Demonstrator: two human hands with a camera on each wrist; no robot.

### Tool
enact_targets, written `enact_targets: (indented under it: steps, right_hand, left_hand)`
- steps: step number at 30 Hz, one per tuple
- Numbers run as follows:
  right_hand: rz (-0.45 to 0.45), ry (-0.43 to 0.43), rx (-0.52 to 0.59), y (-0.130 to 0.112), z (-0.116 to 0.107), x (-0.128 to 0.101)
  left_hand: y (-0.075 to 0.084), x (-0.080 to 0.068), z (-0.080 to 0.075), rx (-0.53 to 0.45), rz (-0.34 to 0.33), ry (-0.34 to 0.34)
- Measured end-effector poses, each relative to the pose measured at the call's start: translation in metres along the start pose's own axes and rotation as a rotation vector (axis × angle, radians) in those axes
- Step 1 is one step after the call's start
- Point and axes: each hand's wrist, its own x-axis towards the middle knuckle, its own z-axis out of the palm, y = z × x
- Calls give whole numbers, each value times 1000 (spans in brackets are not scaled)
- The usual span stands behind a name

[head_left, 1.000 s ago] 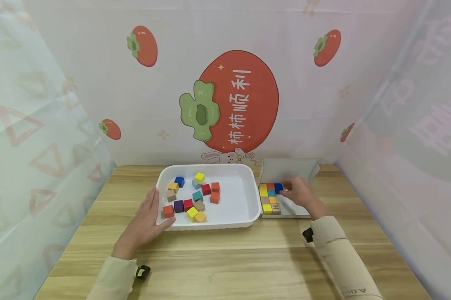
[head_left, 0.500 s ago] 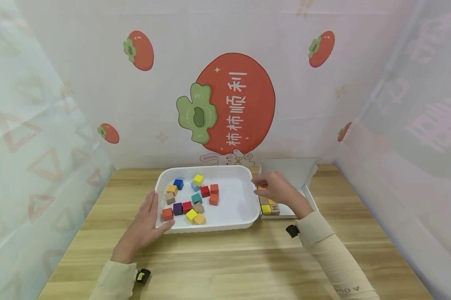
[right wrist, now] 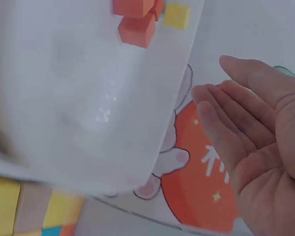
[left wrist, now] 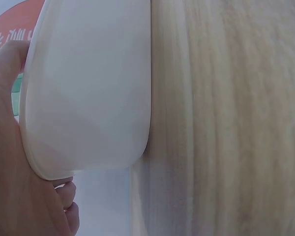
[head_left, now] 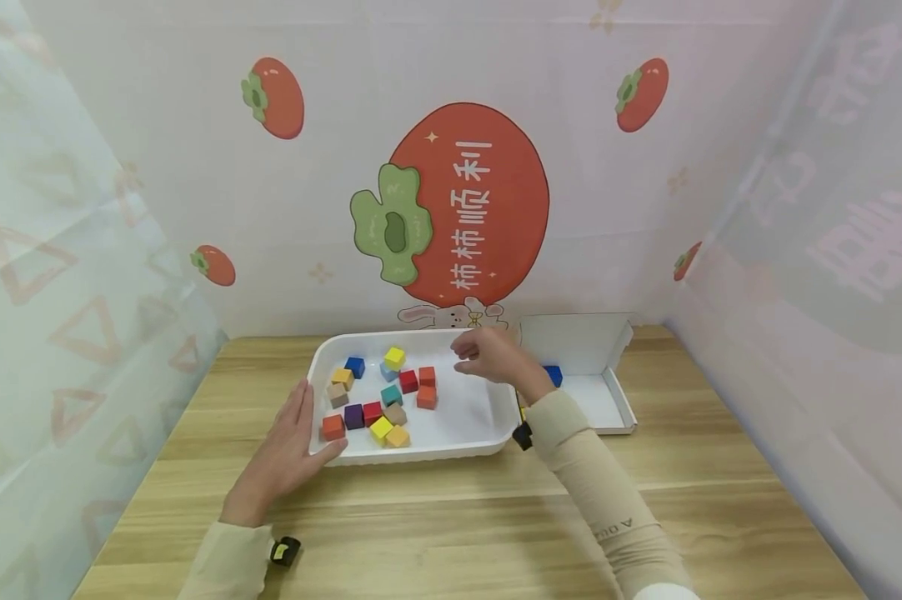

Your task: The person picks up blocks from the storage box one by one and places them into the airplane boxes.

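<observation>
My left hand [head_left: 289, 442] rests against the left end of a white tray [head_left: 466, 450], fingers along its side and thumb at the front rim. In the left wrist view the tray's outer wall [left wrist: 93, 88] fills the middle. My right hand [head_left: 492, 358] hovers over the tray's right part with nothing in it; in the right wrist view its fingers [right wrist: 231, 108] are loosely bent. Coloured wooden cubes lie in the tray, among them a yellow cube [head_left: 394, 358], a teal cube [head_left: 391, 396], a purple cube [head_left: 353, 416] and an orange-red cube [head_left: 426, 397].
Right of the tray stands a white box [head_left: 601, 408] with its lid raised. A blue cube [head_left: 553, 375] shows inside; my right forearm hides most other cubes there. The tray and box stand on a wooden table [head_left: 421, 533], with printed cloth [head_left: 586, 208] behind.
My right hand has left the box, where it was at the blue cube, and moved left over the tray. The left hand has stayed at the tray's end.
</observation>
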Motion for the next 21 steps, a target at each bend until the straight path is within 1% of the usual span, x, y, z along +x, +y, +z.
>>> enact_targets:
  steps: [6,11,16,21]
  right_hand:
    - [57,-40,31,-2,14,26]
    - [86,-74,34,-1,21,42]
    - [117,-129,28,3,33,52]
    - [134,-157,22,4,45,59]
  left_hand:
    - [-3,0,0,0,3,3]
    - [-4,1,0,2,6,11]
    - [-6,2,2,1,5,2]
    - [-5,2,2,-5,5,6]
